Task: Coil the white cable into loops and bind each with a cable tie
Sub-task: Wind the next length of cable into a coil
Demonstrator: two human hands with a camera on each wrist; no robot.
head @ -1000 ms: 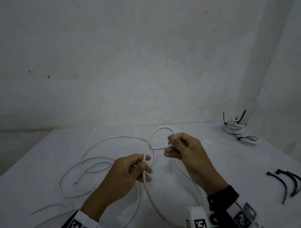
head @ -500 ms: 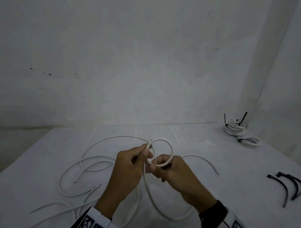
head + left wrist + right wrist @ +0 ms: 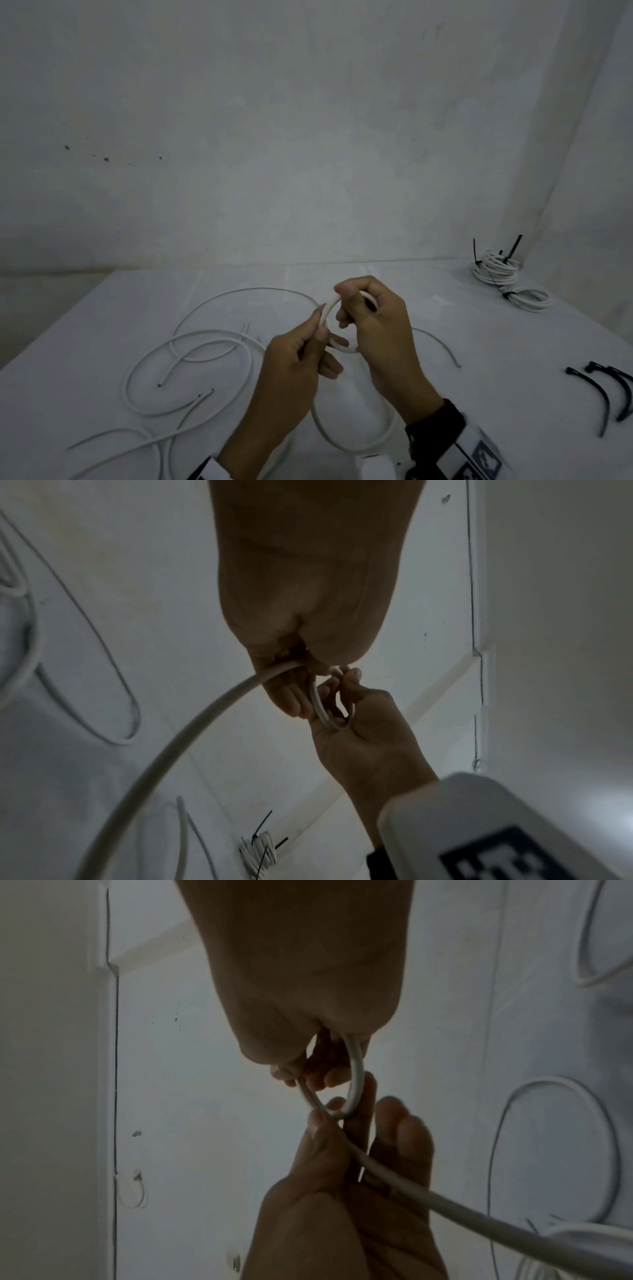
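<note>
Left hand (image 3: 294,356) and right hand (image 3: 373,322) pinch a small cable (image 3: 329,310) loop between them; fingers hide its crossing.

right hand (image 3: 376,329) now over small loop (image 3: 327,313), gripping its top

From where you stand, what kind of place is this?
Probably a bare workroom set up for cable bundling: a plain white table against blank walls, loose white cable, tied coils in the corner and black cable ties.
</note>
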